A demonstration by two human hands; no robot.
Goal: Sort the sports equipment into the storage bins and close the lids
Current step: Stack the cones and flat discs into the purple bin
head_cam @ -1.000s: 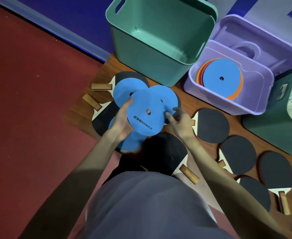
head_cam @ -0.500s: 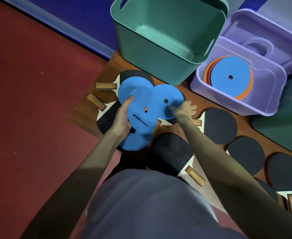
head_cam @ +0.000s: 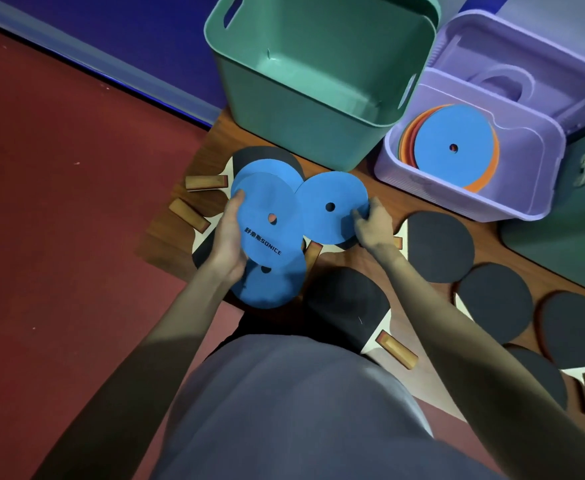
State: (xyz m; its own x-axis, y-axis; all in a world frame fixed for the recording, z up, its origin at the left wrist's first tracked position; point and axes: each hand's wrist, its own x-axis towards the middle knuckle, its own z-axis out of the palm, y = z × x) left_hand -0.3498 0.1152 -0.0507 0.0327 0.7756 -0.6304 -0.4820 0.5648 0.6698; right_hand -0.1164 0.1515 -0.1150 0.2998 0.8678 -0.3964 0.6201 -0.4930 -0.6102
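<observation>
We see a red floor (head_cam: 76,271) and wooden board (head_cam: 360,265) strewn with table-tennis paddles (head_cam: 440,245). The purple bin (head_cam: 540,174), already holding discs, lies up-right of both hands, nearer the right hand (head_cam: 370,226), which pinches one blue disc (head_cam: 331,206); the left hand (head_cam: 230,244) grips the printed disc (head_cam: 270,230).

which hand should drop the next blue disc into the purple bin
Right. The right hand already pinches the separate blue disc and is nearer the purple bin; the left hand holds the stack.
</observation>
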